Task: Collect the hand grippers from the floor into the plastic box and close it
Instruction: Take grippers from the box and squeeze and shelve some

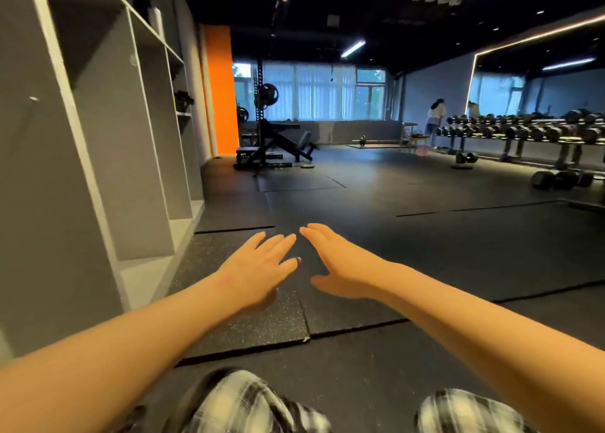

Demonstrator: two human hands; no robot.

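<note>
Up front: left hand (258,269) and right hand (340,265) reach out over the rubber floor mats (360,351), fingertips close together.
Hands: both flat with straight fingers, the left's slightly spread, holding nothing.
Hand grippers, plastic box: cannot be made out in this view.
Left side: grey open shelving (108,138), then an orange panel (221,89).
Right side: dumbbell rack (523,131) below a wall mirror (540,85).
Far end: weight bench (281,141) before curtained windows; a person (435,118) stands near the rack.
Bottom edge: plaid-clad knees (248,403).
</note>
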